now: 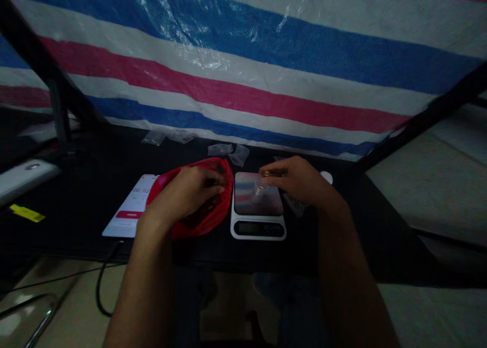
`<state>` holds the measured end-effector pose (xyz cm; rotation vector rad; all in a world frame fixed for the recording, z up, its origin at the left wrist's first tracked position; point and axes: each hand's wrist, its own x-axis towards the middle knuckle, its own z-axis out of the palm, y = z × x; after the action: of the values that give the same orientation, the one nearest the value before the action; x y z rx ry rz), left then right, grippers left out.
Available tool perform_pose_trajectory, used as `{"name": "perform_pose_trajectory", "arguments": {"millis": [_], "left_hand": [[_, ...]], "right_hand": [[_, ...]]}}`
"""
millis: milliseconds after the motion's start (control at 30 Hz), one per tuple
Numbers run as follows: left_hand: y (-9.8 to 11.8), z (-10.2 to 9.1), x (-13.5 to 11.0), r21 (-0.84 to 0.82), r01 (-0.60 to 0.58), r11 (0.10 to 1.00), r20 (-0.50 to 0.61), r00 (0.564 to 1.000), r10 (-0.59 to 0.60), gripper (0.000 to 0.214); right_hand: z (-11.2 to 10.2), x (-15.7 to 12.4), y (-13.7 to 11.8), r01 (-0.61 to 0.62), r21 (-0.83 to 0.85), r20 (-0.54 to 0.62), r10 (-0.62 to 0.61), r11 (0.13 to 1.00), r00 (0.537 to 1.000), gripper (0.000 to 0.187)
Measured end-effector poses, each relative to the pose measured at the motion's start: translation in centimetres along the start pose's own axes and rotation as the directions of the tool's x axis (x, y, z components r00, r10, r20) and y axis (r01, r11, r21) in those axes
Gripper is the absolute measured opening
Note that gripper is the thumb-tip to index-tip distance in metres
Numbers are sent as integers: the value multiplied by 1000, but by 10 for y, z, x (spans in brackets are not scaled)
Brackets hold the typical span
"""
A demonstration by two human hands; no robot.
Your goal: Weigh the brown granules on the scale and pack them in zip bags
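My left hand (192, 190) reaches into an open red plastic bag (205, 226). Its thumb and fingers are closed in a pinch around something small and brownish, too dim to name. Inside the bag lie dark contents that I cannot make out. Over a white kitchen scale (258, 218) with a shiny metal plate hovers my right hand (292, 178), its fingertips pinched on small yellow-brown pieces. Just below those fingertips, a small clear container (261, 188) stands on the scale's plate. The scale's display is too dark to read.
A phone (129, 206) showing a timer lies left of the bag, a cable near its lower edge. Small clear zip bags (239, 155) lie along the back, another (296, 205) beside the scale. A yellow tag (27, 213) is far left. Striped sheeting (243, 94) hangs behind.
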<state>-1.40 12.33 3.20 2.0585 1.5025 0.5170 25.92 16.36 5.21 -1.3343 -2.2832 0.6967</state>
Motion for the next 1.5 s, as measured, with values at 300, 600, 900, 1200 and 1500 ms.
{"name": "perform_pose_trajectory", "arguments": {"millis": [300, 600, 900, 1200, 1500], "left_hand": [[-2, 6, 1, -77, -7, 997, -2, 1000, 7, 23], [1, 3, -3, -20, -44, 999, -18, 999, 43, 21], [2, 5, -3, -56, -35, 998, -15, 999, 35, 24], [1, 6, -2, -55, -51, 997, -13, 999, 50, 20], [-1, 10, 0, -69, -59, 996, 13, 998, 60, 23]], "right_hand": [[-10, -5, -14, 47, -224, 74, -31, 973, 997, 23], [1, -6, -22, -3, -386, 65, 31, 922, 997, 20], [3, -4, -25, 8, -375, 47, 10, 927, 999, 19], [2, -2, -26, -5, -395, 35, 21, 919, 999, 18], [10, 7, -21, 97, -83, 18, -96, 992, 995, 24]]}}
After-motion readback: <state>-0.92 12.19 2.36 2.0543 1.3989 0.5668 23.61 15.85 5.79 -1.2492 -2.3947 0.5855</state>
